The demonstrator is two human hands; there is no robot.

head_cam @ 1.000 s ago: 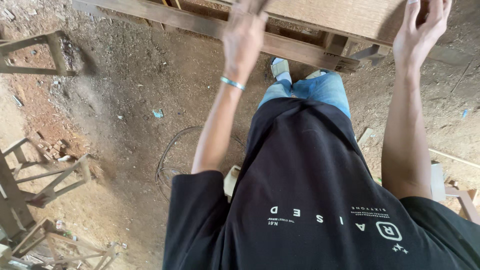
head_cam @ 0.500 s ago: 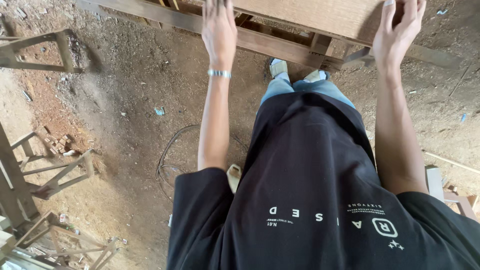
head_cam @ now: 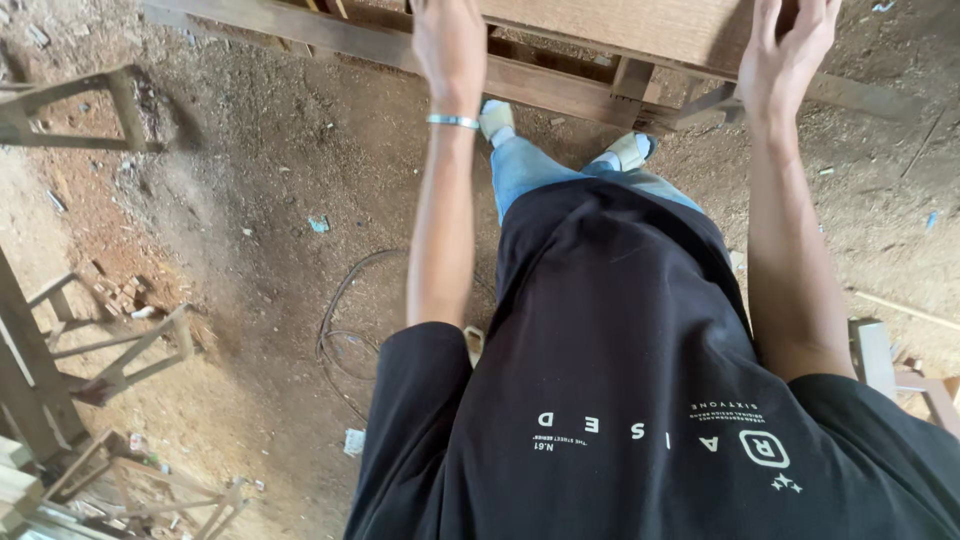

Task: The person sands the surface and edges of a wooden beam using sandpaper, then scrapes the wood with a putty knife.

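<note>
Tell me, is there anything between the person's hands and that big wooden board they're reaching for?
Nothing visible is in the way. The left hand and the right hand both already lie on the wooden panel, which sits on a wooden frame. Their fingertips run past the picture's top edge, so the exact grip cannot be seen.

A wooden furniture frame (head_cam: pixel 560 85) runs across the top of the frame, from upper left to upper right. It is built of brown rails and short cross pieces, with a paler flat wooden panel (head_cam: pixel 640 25) set on top at upper centre. It stands on the dusty earth floor. Its long front rail slants slightly downward toward the right, and its upper part is cut off by the picture's edge.
</note>
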